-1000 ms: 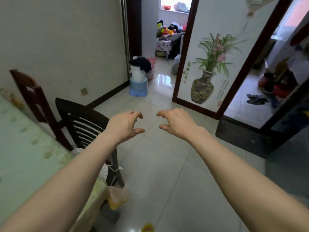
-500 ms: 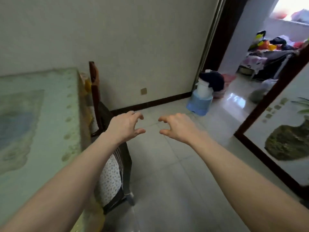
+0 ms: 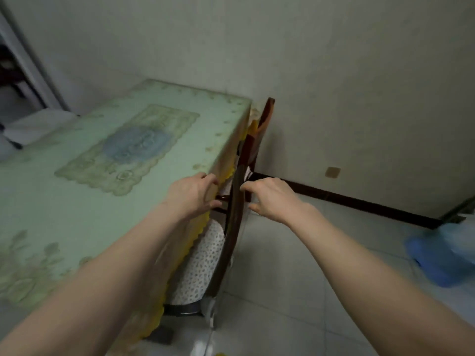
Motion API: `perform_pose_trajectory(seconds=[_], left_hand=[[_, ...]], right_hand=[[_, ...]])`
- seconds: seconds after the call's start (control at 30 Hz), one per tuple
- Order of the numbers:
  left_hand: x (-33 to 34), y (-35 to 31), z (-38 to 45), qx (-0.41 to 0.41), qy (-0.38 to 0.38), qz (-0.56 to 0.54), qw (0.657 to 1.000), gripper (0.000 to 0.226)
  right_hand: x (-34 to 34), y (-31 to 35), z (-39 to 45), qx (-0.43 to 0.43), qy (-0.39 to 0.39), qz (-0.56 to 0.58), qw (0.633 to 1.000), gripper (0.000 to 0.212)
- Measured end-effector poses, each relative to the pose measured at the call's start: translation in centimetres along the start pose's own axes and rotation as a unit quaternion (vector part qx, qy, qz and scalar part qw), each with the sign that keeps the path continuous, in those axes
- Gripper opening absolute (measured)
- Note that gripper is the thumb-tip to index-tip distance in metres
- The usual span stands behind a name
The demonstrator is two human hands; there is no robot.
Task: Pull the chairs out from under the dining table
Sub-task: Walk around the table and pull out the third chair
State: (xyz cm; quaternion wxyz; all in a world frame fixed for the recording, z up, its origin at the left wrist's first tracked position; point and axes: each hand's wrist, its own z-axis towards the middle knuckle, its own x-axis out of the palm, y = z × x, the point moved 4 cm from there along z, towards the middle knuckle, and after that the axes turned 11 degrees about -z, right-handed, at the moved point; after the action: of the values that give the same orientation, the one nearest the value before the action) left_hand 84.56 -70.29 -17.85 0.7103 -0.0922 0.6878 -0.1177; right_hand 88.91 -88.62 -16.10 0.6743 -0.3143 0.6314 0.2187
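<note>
Over table edge, left hand reaches forward, arm outstretched, fingers curled, tips at near side of chair top rail; actual grasp cannot tell. Right hand on far side of same rail, fingers bent, thumb spread below; contact unclear. Chair pushed in, dark backrest just beside dining table edge, spotted seat cushion partly under yellow-scalloped green tablecloth. Second chair beyond fingertips, against table corner. Pale wall behind, dark baseboard, light tiled floor, blurred blue object right of right hand.
</note>
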Motion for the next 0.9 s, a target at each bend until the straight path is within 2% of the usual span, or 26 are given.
perform_pose_trajectory(seconds=[0.13,0.27,0.43,0.57,0.8,0.9], left_hand=[[-0.8,1.5,1.5,-0.068,-0.026,0.005,0.997,0.058],[-0.2,2.4,1.7,-0.158,-0.035,0.02,0.987,0.058],[2.0,1.2,0.6,-0.28,-0.048,-0.008,0.959,0.056],[5.0,-1.3,-1.1,-0.363,-0.047,-0.033,0.93,0.054],[10.4,-3.8,-3.6,-0.413,0.034,-0.059,0.908,0.071],[12.4,-4.2,-3.7,-0.43,0.07,-0.079,0.897,0.077]], right_hand=[[0.4,-1.1,4.3,-0.096,-0.012,-0.002,0.995,0.043],[1.5,-1.7,8.2,-0.191,0.011,-0.011,0.982,0.049],[3.3,-1.6,11.1,-0.322,0.019,-0.012,0.946,0.057],[4.9,-1.8,11.6,-0.395,0.07,-0.033,0.915,0.072],[8.2,0.1,11.2,-0.447,0.193,-0.098,0.868,0.082],[9.8,0.7,11.0,-0.456,0.188,-0.122,0.861,0.077]])
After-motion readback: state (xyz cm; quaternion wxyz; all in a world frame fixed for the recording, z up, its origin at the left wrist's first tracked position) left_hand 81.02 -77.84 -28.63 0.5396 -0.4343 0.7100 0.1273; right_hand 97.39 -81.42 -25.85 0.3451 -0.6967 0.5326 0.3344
